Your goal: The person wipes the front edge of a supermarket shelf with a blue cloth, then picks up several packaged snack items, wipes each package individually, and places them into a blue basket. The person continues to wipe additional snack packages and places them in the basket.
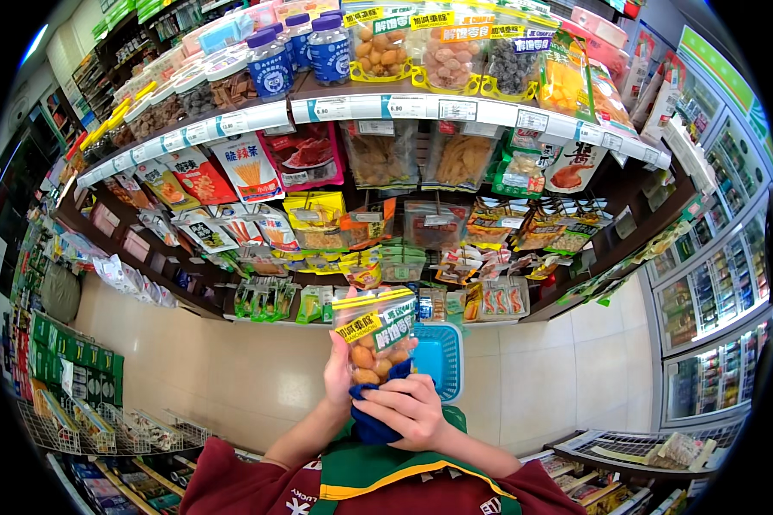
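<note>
In the head view, a clear zip-top snack bag with a yellow top edge and round brown pieces inside (pixel 367 354) is held upright in front of my chest. My left hand (pixel 339 367) grips its left side, the fingers partly hidden behind it. My right hand (pixel 407 405) is closed on a dark blue cloth (pixel 375 421), which touches the lower part of the bag. Beyond the bag, a blue plastic basket (pixel 454 367) stands on the floor, partly covered by the bag and my right hand.
Ahead stands a snack shelf with a white price rail (pixel 412 108), bags and lidded jars (pixel 329 51) on top and hanging packets below. Glass-door coolers (pixel 715 283) line the right. Wire racks (pixel 657 444) stand low on both sides, near my elbows. Green cartons (pixel 77 354) are at left.
</note>
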`<state>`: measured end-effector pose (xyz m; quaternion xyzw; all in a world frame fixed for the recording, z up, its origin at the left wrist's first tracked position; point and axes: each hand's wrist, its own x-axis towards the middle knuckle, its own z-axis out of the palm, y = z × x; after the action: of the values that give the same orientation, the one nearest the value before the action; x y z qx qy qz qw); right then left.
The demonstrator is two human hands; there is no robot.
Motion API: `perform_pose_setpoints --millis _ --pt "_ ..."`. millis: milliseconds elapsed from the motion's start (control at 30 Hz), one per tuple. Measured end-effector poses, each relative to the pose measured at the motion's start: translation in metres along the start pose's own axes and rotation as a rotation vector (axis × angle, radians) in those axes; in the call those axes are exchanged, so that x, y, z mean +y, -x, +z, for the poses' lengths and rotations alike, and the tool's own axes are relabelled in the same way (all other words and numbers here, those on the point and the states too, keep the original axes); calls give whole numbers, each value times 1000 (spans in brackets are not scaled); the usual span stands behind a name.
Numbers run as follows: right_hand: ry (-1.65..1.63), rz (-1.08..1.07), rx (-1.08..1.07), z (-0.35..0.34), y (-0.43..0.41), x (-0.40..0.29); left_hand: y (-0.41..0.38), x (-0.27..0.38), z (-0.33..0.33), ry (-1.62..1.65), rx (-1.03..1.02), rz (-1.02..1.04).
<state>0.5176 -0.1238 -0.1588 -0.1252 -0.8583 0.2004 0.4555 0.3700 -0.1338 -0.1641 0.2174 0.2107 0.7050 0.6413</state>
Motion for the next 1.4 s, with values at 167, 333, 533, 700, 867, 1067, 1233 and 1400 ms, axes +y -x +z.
perform_pose_setpoints --millis 167,333,533,700,867,1067,1233,1400 --pt "-57 98 74 -7 9 11 -3 -4 -3 53 73 11" --pt "77 258 193 -1 -3 24 -5 -6 0 1 87 21" --pt "55 71 51 8 -20 4 -9 -6 -9 324 63 -76" --pt "92 20 82 11 -1 -3 -19 8 -7 101 90 -15" --pt "159 226 155 -2 9 20 -11 7 1 -32 225 1" --pt "77 243 157 0 -12 17 -11 -10 8 -122 326 83" --pt "126 20 85 10 -5 6 -12 -14 -15 119 282 -29" --pt "70 57 131 2 19 13 -15 -1 -4 25 162 -54"
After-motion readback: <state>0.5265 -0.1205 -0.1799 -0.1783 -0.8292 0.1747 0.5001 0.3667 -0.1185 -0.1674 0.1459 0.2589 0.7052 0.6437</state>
